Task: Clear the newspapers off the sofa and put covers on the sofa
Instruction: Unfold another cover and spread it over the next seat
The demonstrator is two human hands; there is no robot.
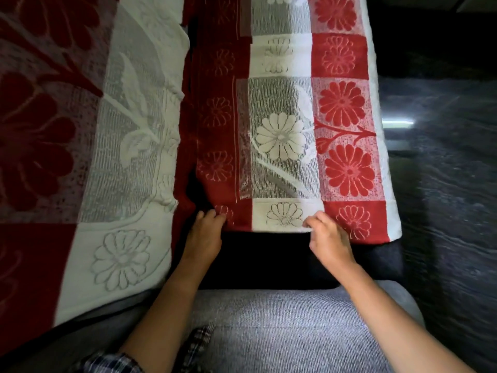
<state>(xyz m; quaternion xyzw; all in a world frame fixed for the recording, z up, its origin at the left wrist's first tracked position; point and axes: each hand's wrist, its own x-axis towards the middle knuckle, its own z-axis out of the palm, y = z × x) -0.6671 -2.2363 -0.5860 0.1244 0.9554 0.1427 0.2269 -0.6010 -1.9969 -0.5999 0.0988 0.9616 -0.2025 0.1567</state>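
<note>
At cover (279,135): L-hand (205,235), R-hand (328,238), prob. pinch

Cover (282,135) on sofa (269,332), floor (443,197) right

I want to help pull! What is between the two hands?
In the head view, the cover is there: its white flower square spans from left hand to right hand, dark sofa below.

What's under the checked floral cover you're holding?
Below the floral cover's near edge, where the left hand and right hand grip it, a dark sofa surface shows. Whatever lies farther under the cover is hidden.
</note>
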